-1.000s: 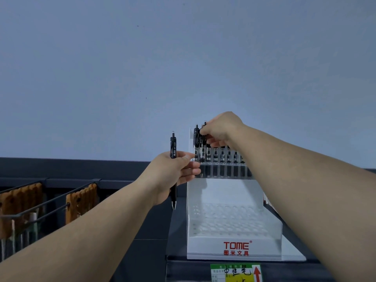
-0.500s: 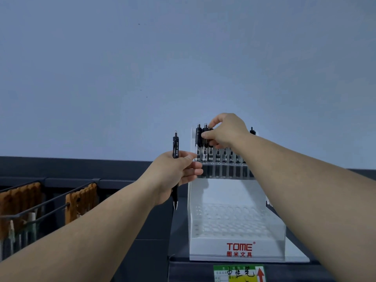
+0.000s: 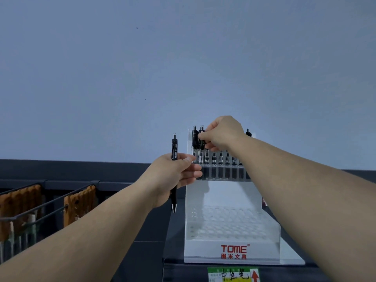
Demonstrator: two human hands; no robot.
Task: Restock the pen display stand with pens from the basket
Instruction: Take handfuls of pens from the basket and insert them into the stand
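A: While the right hand (image 3: 222, 133) pinches a pen (image 3: 201, 143) in the display stand's (image 3: 232, 249) back row, which step?
B: Seating it, probably. Next: a straight downward push. The left hand (image 3: 173, 176) has its grip clamped on a spare pen (image 3: 174, 151) beside the stand, axis vertical, tip down.

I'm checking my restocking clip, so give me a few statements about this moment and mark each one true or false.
1. The left hand holds a black pen upright, tip down. True.
2. The right hand rests on the pen display stand's front tier. False: it pinches a back-row pen.
3. The stand's lower tiers are full. False: their holes show empty.
4. The stand's front bears red TOME lettering. True.
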